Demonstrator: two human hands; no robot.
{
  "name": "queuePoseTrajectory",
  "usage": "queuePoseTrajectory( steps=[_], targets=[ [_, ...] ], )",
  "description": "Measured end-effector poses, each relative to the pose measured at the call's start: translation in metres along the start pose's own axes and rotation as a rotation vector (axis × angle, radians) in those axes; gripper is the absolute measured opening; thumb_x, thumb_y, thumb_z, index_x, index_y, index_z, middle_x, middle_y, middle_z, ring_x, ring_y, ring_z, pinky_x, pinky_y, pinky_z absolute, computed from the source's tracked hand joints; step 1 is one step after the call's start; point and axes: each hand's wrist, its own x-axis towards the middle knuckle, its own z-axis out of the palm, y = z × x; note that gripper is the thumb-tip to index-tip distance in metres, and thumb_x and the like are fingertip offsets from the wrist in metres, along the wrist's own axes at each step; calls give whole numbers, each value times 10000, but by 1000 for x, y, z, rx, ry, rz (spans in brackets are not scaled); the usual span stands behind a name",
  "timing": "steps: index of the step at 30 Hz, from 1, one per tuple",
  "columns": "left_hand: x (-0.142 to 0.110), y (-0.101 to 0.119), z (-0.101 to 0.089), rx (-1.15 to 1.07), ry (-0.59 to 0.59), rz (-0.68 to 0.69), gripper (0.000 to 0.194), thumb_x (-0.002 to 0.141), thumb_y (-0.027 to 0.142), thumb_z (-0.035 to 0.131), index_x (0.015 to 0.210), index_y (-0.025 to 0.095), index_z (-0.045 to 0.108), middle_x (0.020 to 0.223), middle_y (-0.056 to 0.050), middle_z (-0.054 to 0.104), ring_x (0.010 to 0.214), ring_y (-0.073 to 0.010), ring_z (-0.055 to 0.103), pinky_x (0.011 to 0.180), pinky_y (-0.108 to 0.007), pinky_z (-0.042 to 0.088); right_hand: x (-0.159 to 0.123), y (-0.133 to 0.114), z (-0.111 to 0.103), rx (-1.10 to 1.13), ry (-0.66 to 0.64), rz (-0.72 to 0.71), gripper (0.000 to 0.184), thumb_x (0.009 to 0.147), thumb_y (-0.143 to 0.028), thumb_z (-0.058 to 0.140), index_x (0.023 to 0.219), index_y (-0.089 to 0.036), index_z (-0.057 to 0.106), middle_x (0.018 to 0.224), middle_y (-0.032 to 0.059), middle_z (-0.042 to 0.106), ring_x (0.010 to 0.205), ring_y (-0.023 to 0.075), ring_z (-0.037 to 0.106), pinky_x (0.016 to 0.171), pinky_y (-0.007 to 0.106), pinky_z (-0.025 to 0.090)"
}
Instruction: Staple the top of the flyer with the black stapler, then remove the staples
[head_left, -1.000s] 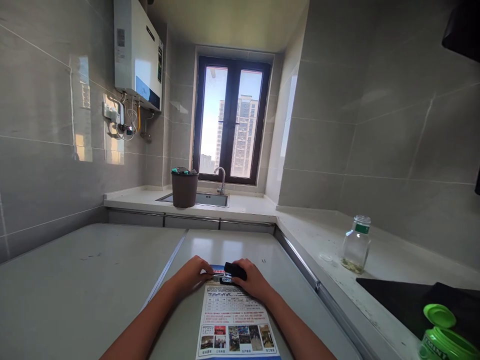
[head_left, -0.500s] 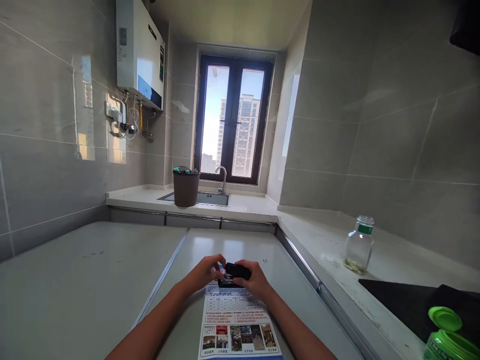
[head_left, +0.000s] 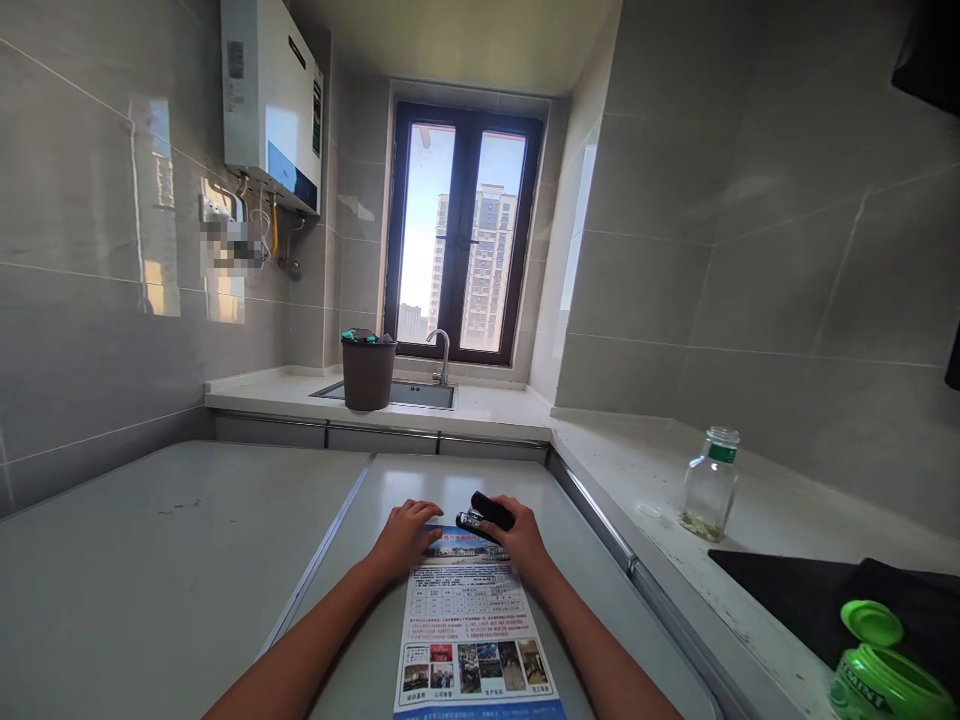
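Note:
My right hand (head_left: 517, 533) is closed around a black stapler (head_left: 486, 513). The stapler's arm is raised away from its base, and metal shows between them. It sits over the upper right part of a printed flyer (head_left: 469, 605), which has text, a table and small photos. Beside the flyer's upper left corner rests my left hand (head_left: 409, 540). Its thumb and fingers are apart, with nothing between them, and the thumb lies at the paper's edge. The flyer lies on a glossy white table (head_left: 592, 600).
A sink (head_left: 424, 396) with a tap and a brown bin (head_left: 368, 375) is below the window. On the right counter stand a glass jar (head_left: 709, 490), a clear lid (head_left: 649, 510) and an open green tub (head_left: 885, 680) near a black panel (head_left: 787, 590).
My left hand has moved away from the stapler to the flyer's left edge. My right hand has lifted the stapler up and right, uncovering the flyer's top. The stapler now shows opened out.

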Motion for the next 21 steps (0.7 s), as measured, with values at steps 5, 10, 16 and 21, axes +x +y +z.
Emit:
queuePoseTrajectory(
  steps=[5,10,16,21],
  targets=[
    [-5,-2,1,82,-191,8,402,954,329,511,1339,298,622,1439,-112,593,1354,-347,480,1112,-560,324,5,26,-14,-257,108,140,365,745,-336,747,1082,-197,746,1061,97,749,1008,292,688,925,387,507],
    [-6,-2,-5,-144,-118,-12,298,901,222,500,1178,247,608,1031,-82,723,933,-255,654,814,-347,482,5,39,-22,-341,131,207,380,737,-329,742,1093,-198,748,1091,120,740,1023,304,683,926,385,493],
    [3,-12,-11,-376,78,-36,184,889,206,439,1005,224,581,903,-34,712,808,-194,641,739,-274,472,6,41,-23,-374,65,198,292,717,-279,734,1003,-227,765,1006,84,767,977,287,693,866,350,495],
    [5,-24,-19,-389,134,-78,167,867,229,469,978,219,595,907,-35,715,846,-200,649,774,-281,481,5,33,-30,-378,-43,154,345,719,-286,744,1061,-243,767,1038,55,779,982,265,697,859,315,489]
  ],
)
